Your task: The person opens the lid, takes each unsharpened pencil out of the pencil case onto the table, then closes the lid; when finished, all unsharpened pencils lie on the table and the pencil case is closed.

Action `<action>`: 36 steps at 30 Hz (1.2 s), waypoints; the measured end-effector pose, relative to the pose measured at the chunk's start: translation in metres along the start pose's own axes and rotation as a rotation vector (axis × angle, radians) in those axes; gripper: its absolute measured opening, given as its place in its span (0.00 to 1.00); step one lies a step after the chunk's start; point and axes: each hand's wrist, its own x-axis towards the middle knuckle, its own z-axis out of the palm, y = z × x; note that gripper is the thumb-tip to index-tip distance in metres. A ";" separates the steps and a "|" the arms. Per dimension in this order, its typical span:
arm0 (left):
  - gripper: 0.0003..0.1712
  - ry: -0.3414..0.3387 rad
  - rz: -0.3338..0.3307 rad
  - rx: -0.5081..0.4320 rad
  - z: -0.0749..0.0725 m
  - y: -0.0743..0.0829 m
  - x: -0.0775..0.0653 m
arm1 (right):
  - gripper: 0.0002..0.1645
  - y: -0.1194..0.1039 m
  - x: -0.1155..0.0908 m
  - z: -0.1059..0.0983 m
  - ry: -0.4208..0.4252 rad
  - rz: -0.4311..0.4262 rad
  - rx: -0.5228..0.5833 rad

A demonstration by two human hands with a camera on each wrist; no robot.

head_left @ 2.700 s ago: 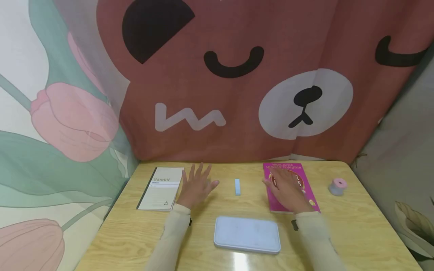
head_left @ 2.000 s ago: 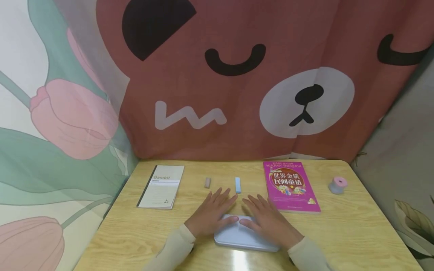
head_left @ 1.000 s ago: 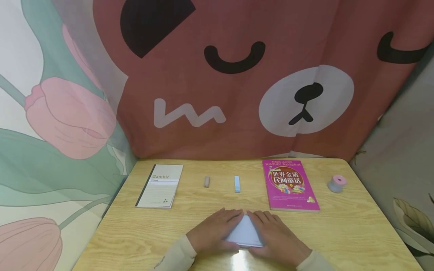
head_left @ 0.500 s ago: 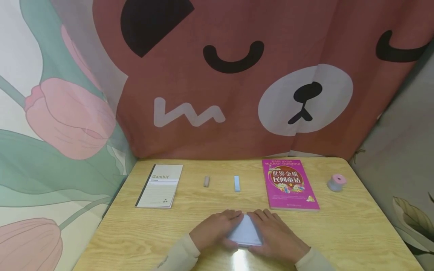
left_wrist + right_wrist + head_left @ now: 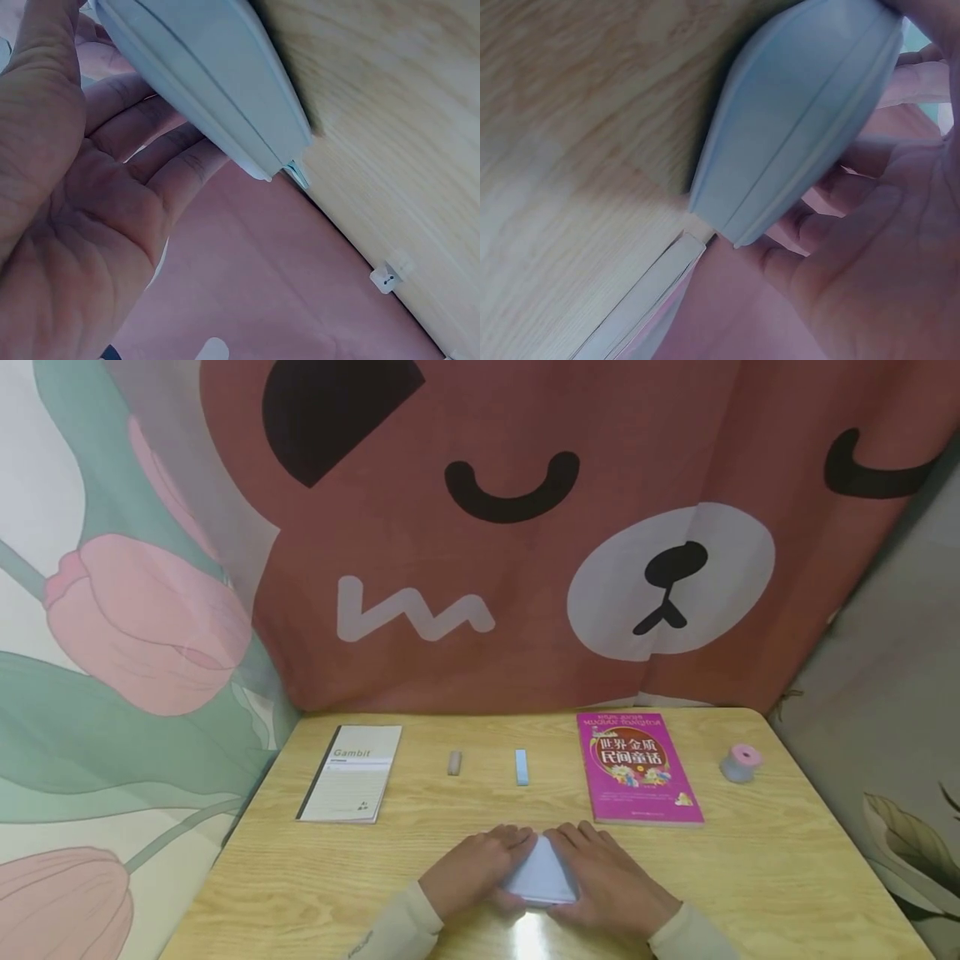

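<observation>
A pale blue flat pencil case (image 5: 542, 872) with rounded corners lies near the front middle of the table. My left hand (image 5: 476, 870) grips its left end, fingers over the top and thumb at the near edge. On the opposite end, my right hand (image 5: 615, 881) holds it the same way. Both wrist views show a seam running along the side of the case, between lid and base. Much of each end is hidden under the hands in the head view, leaving a wedge of lid visible between them.
Behind the hands lie a white notebook (image 5: 351, 774), a small grey-brown block (image 5: 454, 763), a light blue stick (image 5: 522, 767) and a magenta book (image 5: 640, 768). A pink-topped spool (image 5: 741, 763) stands at the right of the wooden table (image 5: 757, 868). A bear-print curtain (image 5: 420, 672) hangs behind.
Both hands came back from beside the notebook and over the magenta book to the pencil case, then closed round its two ends. Over the last second they have barely moved.
</observation>
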 end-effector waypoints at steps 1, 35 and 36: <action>0.51 0.000 0.001 0.005 0.000 0.000 0.000 | 0.56 0.000 0.000 0.000 -0.002 0.000 0.000; 0.24 0.004 0.022 -0.417 -0.029 -0.030 0.009 | 0.53 0.010 0.008 -0.030 -0.027 0.064 0.207; 0.24 0.018 0.020 -0.419 -0.031 -0.031 0.009 | 0.51 0.012 0.010 -0.033 -0.020 0.080 0.214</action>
